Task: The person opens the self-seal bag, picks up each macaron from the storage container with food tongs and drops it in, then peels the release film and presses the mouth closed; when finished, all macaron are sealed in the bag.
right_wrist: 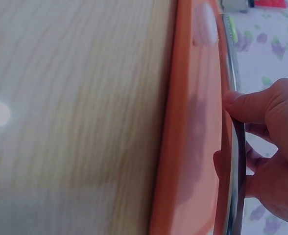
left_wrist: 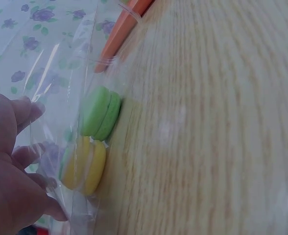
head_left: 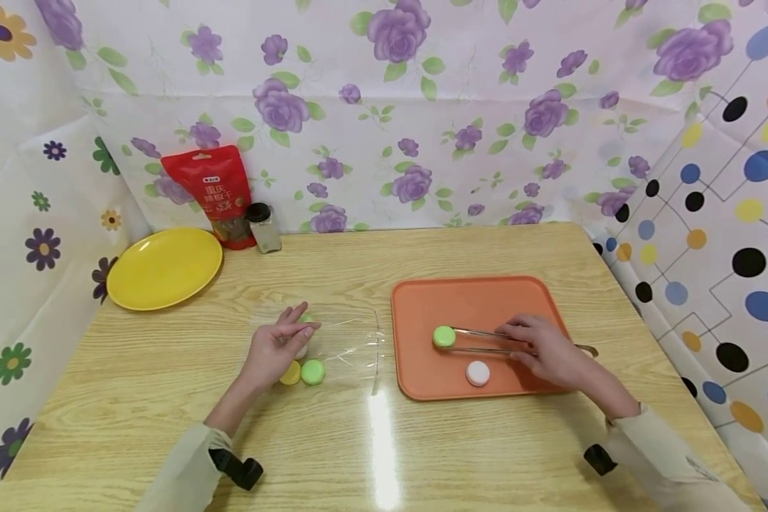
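Over the orange tray (head_left: pixel 416 299), my right hand (head_left: pixel 547 352) grips metal tongs (head_left: pixel 486 349). Between the tongs' tips is a green macaron (head_left: pixel 444 336); a white macaron (head_left: pixel 478 373) lies on the tray close by. To the left, a clear plastic bag (head_left: pixel 352 348) lies on the table with several macarons inside, among them a green one (left_wrist: pixel 101 113) and a yellow one (left_wrist: pixel 84 165). My left hand (head_left: pixel 278 348) pinches the bag's upper film between thumb and fingers, partly covering the macarons beneath. The bag's opening appears to face the tray.
A yellow plate (head_left: pixel 164 269) stands at the table's back left. Beside it are a red pouch (head_left: pixel 214 192) and a black-capped shaker (head_left: pixel 264 227) against the flowered cloth (head_left: pixel 371 142). Patterned cloth also hangs along both sides of the wooden table (head_left: pixel 320 441).
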Tool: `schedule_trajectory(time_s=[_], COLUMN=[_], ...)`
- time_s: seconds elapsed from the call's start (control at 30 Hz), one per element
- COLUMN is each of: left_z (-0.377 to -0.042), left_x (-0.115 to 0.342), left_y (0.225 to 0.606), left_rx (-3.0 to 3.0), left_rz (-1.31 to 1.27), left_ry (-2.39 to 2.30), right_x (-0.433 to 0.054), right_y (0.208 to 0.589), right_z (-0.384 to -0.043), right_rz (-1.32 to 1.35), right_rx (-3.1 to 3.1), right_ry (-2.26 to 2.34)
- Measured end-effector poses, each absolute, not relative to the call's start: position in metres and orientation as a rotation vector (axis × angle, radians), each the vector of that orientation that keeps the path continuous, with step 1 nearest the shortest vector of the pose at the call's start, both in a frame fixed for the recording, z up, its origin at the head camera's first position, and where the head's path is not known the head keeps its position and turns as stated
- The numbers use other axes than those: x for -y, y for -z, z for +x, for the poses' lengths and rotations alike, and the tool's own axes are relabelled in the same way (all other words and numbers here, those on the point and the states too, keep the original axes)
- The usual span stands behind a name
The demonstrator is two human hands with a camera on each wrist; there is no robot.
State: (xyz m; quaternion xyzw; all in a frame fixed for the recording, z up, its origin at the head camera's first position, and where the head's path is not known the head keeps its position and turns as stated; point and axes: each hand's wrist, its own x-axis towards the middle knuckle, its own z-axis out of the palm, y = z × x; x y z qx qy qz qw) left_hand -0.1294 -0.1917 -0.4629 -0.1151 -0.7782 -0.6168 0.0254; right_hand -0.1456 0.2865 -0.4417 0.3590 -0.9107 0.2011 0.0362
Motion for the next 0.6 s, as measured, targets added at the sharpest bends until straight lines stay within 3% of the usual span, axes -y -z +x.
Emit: schedule_trajectory(time_s=[0.6], left_z=[-0.128], left_x=[0.192], left_y=[0.46], left_rx=[2.428], left_rz=[-0.323], left_ry=[1.904], right_x=[-0.194], right_y=[0.427], right_z=[-0.161], right_rz=[1.372], right_rx=[2.74], right_ry=[-0.678])
